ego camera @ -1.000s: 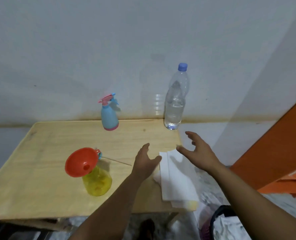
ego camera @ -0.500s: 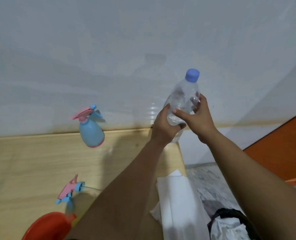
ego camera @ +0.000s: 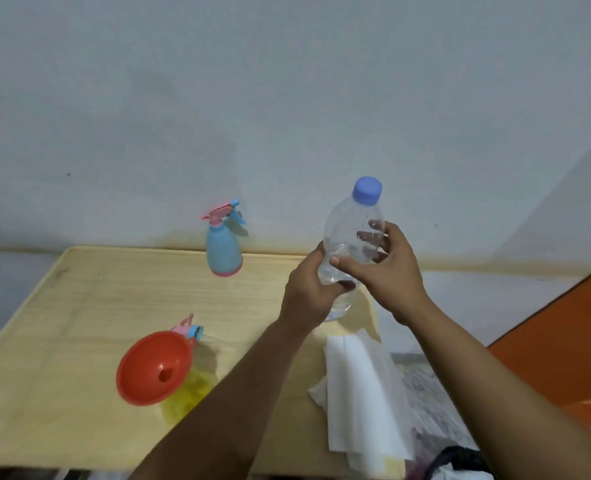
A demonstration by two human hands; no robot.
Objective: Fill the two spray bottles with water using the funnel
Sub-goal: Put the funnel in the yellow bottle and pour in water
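Note:
Both hands hold a clear water bottle (ego camera: 351, 223) with a blue cap, lifted off the wooden table (ego camera: 79, 306) near its right edge. My left hand (ego camera: 308, 292) wraps the lower body and my right hand (ego camera: 386, 268) grips the middle. The cap is on. A red funnel (ego camera: 154, 370) sits in the neck of a yellow spray bottle (ego camera: 192, 393) at the table's front. Its pink and blue spray head (ego camera: 188, 330) lies just behind the funnel. A blue spray bottle (ego camera: 223, 252) with its pink trigger head on stands by the wall.
White folded tissue (ego camera: 360, 393) lies at the table's right front edge, partly overhanging. A black bin with a white liner (ego camera: 456, 465) sits on the floor at bottom right. An orange surface (ego camera: 564, 341) rises at the right. The wall is close behind the table.
Both hands reached from over the tissue to the water bottle by the wall, took hold of it and lifted it toward me. The view tilted up and then back down.

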